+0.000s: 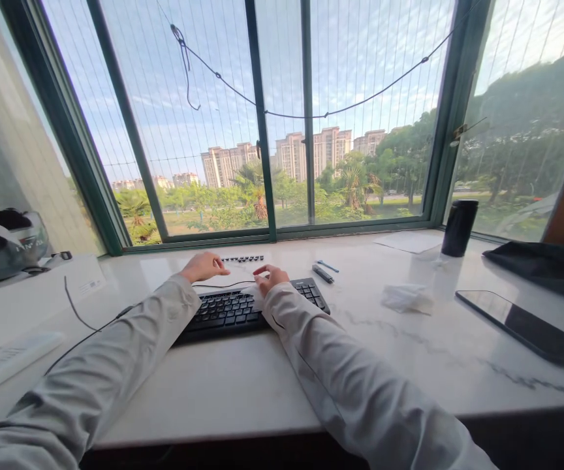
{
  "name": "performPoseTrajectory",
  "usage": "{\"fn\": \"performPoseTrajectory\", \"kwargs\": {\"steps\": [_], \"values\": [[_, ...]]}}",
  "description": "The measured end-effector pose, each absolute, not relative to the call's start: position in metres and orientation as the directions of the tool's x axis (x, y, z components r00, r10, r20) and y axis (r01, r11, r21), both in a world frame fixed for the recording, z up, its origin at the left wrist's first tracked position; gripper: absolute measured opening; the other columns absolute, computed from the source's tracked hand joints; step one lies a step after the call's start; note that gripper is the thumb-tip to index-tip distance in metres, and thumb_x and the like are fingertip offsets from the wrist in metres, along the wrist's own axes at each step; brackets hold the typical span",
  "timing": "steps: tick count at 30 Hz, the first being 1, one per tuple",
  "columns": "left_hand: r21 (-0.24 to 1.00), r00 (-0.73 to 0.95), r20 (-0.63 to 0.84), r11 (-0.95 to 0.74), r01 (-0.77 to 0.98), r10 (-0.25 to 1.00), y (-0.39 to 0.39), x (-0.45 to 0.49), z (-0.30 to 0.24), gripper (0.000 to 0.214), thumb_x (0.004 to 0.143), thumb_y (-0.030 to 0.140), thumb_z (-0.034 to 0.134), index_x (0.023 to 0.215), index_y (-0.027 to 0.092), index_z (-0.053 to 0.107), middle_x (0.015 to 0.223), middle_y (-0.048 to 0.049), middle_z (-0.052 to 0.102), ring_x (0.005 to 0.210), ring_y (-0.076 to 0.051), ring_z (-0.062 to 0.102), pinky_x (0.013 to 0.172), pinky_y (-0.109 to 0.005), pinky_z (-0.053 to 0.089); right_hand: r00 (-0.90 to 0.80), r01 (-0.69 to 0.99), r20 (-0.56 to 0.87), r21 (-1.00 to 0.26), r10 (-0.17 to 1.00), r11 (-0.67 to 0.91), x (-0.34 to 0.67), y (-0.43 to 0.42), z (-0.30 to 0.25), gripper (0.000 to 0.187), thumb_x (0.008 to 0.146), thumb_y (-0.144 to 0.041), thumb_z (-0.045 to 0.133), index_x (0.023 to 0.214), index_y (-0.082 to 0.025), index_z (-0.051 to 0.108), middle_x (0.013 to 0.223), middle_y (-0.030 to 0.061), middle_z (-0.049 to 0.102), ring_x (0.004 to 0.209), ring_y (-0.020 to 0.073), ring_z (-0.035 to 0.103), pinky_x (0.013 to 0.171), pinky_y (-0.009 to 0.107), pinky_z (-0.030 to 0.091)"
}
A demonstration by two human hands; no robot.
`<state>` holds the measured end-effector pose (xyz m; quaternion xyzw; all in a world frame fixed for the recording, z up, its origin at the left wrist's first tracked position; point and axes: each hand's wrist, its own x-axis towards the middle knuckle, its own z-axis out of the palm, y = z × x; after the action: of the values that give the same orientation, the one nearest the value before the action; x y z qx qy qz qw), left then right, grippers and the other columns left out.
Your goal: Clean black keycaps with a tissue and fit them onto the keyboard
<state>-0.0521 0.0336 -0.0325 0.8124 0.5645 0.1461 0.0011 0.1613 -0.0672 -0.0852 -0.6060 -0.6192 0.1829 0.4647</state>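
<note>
A black keyboard (230,312) lies on the white marbled counter, with both my hands over its back edge. Some of its keys look to be off. My left hand (204,266) is above the keyboard's back left, its fingers drawn together; whatever may be between them is too small to make out. Facing it, my right hand (272,277) has bent fingers, with a white tissue (251,297) hanging from under them over the keys. Several loose black keycaps (243,258) stand in rows behind the keyboard, near my left fingertips.
Right of the keyboard are a dark small tool (322,273), a blue thin tool (328,266) and a crumpled tissue (408,298). Farther right are a black cylinder (459,227), a phone-like slab (527,326) and dark cloth (546,267). A headset (5,245) sits on a white box (79,281) at left.
</note>
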Motion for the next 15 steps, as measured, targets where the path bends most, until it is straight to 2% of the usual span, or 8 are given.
{"fn": "performPoseTrajectory", "kwargs": {"steps": [5, 10, 15], "values": [[-0.084, 0.330, 0.257, -0.319, 0.944, 0.908, 0.083, -0.036, -0.042, 0.039, 0.068, 0.054, 0.059, 0.089, 0.023, 0.070, 0.094, -0.0048, 0.070, 0.086, -0.020, 0.061, 0.068, -0.022, 0.039, 0.161, 0.645, 0.336, -0.748, 0.928, 0.159, 0.159, -0.077, -0.078, 0.013, 0.074, -0.029, 0.062, 0.086, -0.028, 0.068, 0.079, 0.0034, 0.066, 0.087, 0.0217, 0.062, 0.083, 0.036, 0.046], [-0.169, 0.352, 0.284, -0.315, 0.934, 0.892, 0.123, -0.016, -0.063, 0.028, 0.071, 0.039, 0.060, 0.092, 0.023, 0.071, 0.102, -0.0082, 0.069, 0.094, -0.026, 0.060, 0.079, -0.030, 0.040, 0.161, 0.700, 0.319, -0.704, 0.934, 0.120, 0.159, -0.081, -0.074, 0.015, 0.076, -0.029, 0.059, 0.089, -0.028, 0.067, 0.084, 0.0036, 0.067, 0.087, 0.0217, 0.062, 0.079, 0.035, 0.046], [-0.231, 0.404, 0.278, -0.348, 0.909, 0.871, 0.147, 0.000, -0.074, 0.025, 0.071, 0.035, 0.062, 0.090, 0.021, 0.071, 0.102, -0.0122, 0.068, 0.096, -0.027, 0.059, 0.082, -0.033, 0.039, 0.134, 0.725, 0.287, -0.681, 0.949, 0.104, 0.161, -0.083, -0.072, 0.018, 0.077, -0.029, 0.057, 0.093, -0.029, 0.066, 0.087, 0.0045, 0.068, 0.089, 0.0224, 0.061, 0.078, 0.035, 0.046]]}}
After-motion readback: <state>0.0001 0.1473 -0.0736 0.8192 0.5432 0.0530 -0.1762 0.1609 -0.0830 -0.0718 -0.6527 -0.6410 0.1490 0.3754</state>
